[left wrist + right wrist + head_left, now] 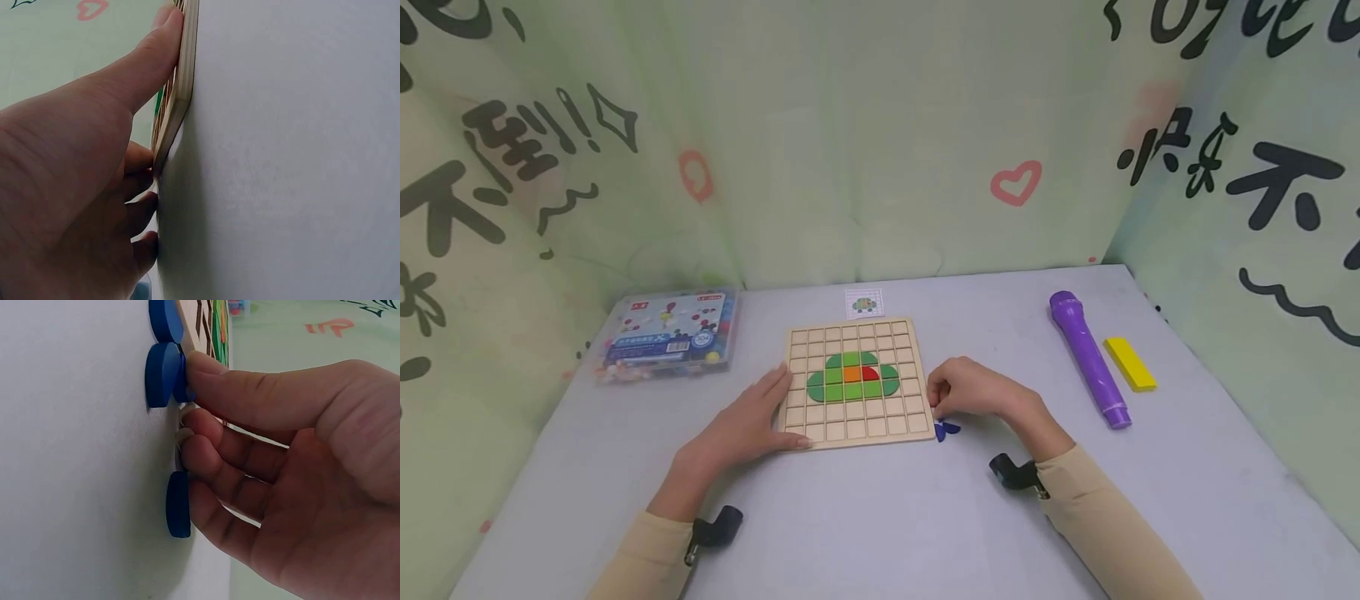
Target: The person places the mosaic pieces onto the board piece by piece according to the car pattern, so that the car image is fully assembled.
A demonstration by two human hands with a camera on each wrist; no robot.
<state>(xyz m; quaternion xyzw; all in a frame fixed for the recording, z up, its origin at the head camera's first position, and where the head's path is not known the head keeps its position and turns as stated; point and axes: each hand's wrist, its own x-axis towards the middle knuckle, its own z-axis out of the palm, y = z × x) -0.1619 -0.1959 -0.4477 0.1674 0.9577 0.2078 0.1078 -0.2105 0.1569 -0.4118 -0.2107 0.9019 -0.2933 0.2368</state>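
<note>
A wooden grid board [891, 427] lies on the table with green, orange and red pieces [853, 389] set in its middle cells. My left hand [741, 421] rests at its lower left corner, thumb on the front edge and fingers along the left side. Beside the right edge of the board, my right hand [977, 389] is down at a small group of blue curved pieces [947, 430]. In the right wrist view, its thumb and a mostly hidden forefinger pinch one blue piece [183, 387]. Another blue piece [178, 505] lies by the lower fingers.
A small pattern card [864, 304] lies behind the board. At the back left is a clear plastic box [670, 329] of colourful parts. A purple microphone-shaped tube [1090, 358] and a yellow block [1130, 364] lie on the right. Printed curtains surround the white table [865, 517].
</note>
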